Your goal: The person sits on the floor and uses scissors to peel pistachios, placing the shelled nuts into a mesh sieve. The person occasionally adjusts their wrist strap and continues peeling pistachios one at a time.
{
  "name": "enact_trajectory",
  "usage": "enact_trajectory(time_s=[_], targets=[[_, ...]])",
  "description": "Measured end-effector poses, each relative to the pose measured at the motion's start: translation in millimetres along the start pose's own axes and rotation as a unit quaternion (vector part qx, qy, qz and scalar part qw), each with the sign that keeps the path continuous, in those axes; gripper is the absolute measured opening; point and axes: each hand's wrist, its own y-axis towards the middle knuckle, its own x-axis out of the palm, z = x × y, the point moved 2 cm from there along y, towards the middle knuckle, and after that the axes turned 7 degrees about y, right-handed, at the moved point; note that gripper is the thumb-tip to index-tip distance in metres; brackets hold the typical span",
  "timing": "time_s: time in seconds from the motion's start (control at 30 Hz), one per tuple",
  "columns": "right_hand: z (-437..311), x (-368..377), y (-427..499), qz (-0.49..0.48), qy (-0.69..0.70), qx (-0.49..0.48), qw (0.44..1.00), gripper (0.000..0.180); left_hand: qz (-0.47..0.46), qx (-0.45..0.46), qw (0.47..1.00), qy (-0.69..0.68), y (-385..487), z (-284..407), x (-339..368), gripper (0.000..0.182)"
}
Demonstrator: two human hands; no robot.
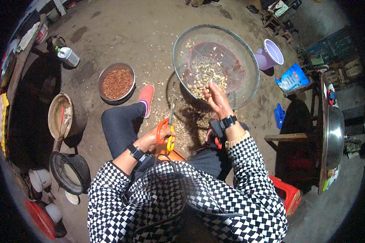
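Note:
My left hand [159, 135] grips scissors [171, 117] by their orange and yellow handles, blades pointing away from me. My right hand [215, 97] is at the near side of a large round wire-mesh sieve [179, 42], its fingers curled in at the edge of a heap of unshelled peanuts [208, 73]. Whether a peanut sits between those fingers cannot be made out. Something reddish shows through the mesh. To the left, a metal bowl [134, 79] on the floor holds reddish-brown shelled peanuts [117, 83]. Broken shells [182, 133] litter the floor between my feet.
A purple bucket [263, 59] stands right of the sieve. Farther right are a wooden table [321, 127], a blue bag [295, 77] and a red stool [287, 197]. Along the left are a white jug [68, 57], a large worn basin [53, 117] and a black bucket [84, 170].

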Motion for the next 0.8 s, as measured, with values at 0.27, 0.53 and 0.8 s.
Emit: enact_trajectory(time_s=[0.27, 0.53, 0.8], targets=[[2.5, -0.8, 83.8, -0.100, -0.724, -0.154, 0.665, 0.018, -0.026, -0.103, 0.987, -0.118, -2.5, -3.2, 3.2, 0.038], [37.7, -7.4, 116.1, -0.187, -0.853, -0.086, 0.480, 0.016, -0.043, -0.064, 0.991, -0.113, -5.1, 5.9, 3.0, 0.051], [15.1, 6.1, 102.4, -0.135, -0.788, -0.135, 0.586, 0.015, -0.057, -0.002, 0.998, -0.032, -4.4, 4.5, -0.8, 0.048]])
